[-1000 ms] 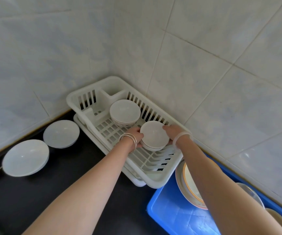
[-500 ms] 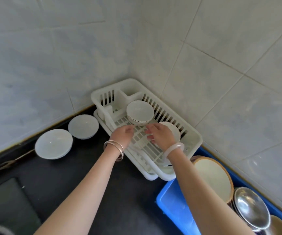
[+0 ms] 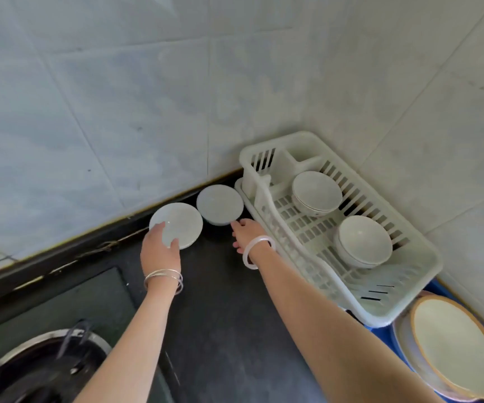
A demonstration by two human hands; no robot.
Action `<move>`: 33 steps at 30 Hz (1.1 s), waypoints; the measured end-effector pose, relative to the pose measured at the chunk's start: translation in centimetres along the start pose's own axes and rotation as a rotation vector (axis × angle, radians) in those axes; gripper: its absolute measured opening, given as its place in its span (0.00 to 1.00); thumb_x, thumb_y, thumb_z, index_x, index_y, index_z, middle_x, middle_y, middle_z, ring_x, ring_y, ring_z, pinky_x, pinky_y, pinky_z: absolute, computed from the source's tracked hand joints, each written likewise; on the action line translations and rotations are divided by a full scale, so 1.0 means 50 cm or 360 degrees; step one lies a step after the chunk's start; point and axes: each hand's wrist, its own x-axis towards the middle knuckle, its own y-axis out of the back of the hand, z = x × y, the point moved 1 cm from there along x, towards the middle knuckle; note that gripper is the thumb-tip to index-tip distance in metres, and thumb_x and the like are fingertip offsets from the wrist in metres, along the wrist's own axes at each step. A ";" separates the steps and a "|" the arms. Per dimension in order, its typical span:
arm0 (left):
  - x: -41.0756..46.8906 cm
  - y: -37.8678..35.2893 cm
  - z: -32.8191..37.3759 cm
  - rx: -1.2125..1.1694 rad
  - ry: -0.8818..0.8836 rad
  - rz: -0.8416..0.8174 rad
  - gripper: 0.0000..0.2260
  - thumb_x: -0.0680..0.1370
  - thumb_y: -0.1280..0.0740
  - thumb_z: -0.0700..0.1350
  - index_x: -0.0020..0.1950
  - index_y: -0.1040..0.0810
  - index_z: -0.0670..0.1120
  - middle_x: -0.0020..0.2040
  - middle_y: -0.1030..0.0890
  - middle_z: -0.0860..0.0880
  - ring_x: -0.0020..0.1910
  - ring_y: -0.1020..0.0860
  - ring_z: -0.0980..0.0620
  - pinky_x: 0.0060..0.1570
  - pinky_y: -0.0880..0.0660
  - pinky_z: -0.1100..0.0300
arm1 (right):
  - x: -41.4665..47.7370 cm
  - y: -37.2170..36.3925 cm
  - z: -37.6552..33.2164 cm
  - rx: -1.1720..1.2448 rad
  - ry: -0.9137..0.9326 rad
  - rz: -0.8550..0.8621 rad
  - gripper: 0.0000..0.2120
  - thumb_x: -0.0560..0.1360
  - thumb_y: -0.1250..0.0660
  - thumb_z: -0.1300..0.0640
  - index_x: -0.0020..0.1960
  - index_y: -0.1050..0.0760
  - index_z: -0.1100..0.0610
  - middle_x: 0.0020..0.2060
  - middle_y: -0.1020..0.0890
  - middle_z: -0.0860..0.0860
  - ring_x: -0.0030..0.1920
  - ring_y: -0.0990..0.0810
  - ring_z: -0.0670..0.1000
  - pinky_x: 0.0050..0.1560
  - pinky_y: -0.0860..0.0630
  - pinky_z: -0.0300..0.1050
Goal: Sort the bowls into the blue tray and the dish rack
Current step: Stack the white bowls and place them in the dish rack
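Against the tiled corner I see the white dish rack (image 3: 409, 266), its long axis running from the far left corner toward the near right, its short partitioned end nearest the wall corner. It holds two white bowls, both upright with mouths up: the far rack bowl (image 3: 316, 191) sits just beyond the partition, and the near rack bowl (image 3: 364, 240) rests toward the middle, apart from the first. Past the rack's near end the blue tray (image 3: 383, 334) shows only as a strip of rim (most of it is covered); a stack of plates (image 3: 453, 346) lies in it, tilted. On the dark countertop (image 3: 229, 330), two further white bowls stand against the wall base, left of the rack: the left counter bowl (image 3: 178, 222) and the right counter bowl (image 3: 219, 203), side by side and nearly touching. My left hand (image 3: 160, 251) grasps the near rim of the left counter bowl, thumb over the edge. My right hand (image 3: 248, 231) is released, fingers spread, its tips just beside the right counter bowl; I cannot tell whether they touch it.
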 end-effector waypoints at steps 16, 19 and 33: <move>0.057 -0.015 -0.070 -0.0649 0.0405 0.0025 0.23 0.75 0.37 0.35 0.68 0.30 0.49 0.66 0.24 0.46 0.65 0.27 0.44 0.65 0.34 0.52 | 0.088 -0.010 -0.031 0.0701 -0.0164 0.0236 0.07 0.76 0.41 0.66 0.50 0.26 0.67 0.39 0.20 0.58 0.44 0.18 0.59 0.52 0.19 0.54; 0.060 -0.017 -0.081 -0.0755 0.0412 -0.0002 0.22 0.75 0.37 0.35 0.68 0.30 0.50 0.66 0.25 0.46 0.66 0.28 0.45 0.66 0.33 0.49 | 0.078 0.003 -0.047 0.0656 -0.0090 0.0313 0.05 0.75 0.40 0.66 0.41 0.28 0.61 0.32 0.24 0.51 0.33 0.20 0.53 0.48 0.18 0.56; 0.082 -0.012 -0.084 -0.1456 0.0793 -0.0090 0.13 0.79 0.41 0.42 0.62 0.25 0.45 0.62 0.24 0.44 0.60 0.25 0.46 0.58 0.28 0.56 | -0.003 -0.070 -0.114 -0.0283 0.0283 0.0105 0.09 0.73 0.34 0.59 0.35 0.27 0.59 0.28 0.19 0.54 0.35 0.15 0.54 0.44 0.17 0.50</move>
